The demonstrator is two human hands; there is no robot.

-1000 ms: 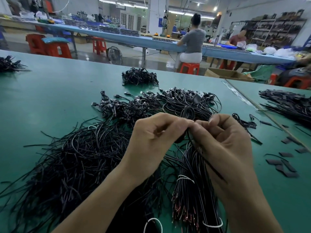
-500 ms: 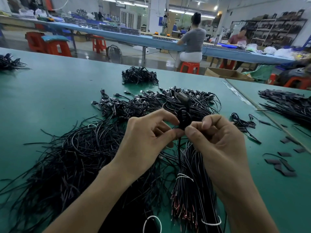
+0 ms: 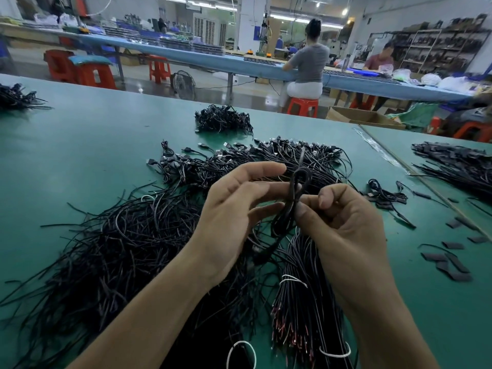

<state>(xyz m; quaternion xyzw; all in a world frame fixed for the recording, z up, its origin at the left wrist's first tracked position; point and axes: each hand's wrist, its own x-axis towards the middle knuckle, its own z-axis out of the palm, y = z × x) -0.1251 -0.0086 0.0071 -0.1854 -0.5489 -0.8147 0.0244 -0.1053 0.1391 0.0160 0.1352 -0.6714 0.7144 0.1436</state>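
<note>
A thin black cable (image 3: 300, 182) is folded into a small coil above the green table (image 3: 80, 145). My right hand (image 3: 343, 230) pinches the coil's lower part between thumb and fingers. My left hand (image 3: 234, 211) is beside it with its fingers spread and fairly straight; one fingertip touches the coil. Under both hands lies a big loose heap of black cables (image 3: 119, 249). A tied bundle of cables with bare reddish ends (image 3: 300, 315) lies below my right hand.
A row of cables with plugs (image 3: 266, 158) lies just behind my hands, and a small coiled pile (image 3: 223, 119) farther back. Flat dark strips (image 3: 450, 265) are scattered at the right. Another cable heap (image 3: 458, 166) sits beyond a table seam. People sit at a far bench.
My left hand has let go of the cable and spread its fingers. The right hand keeps its pinch, and the coil now stands up as a loop between the hands.
</note>
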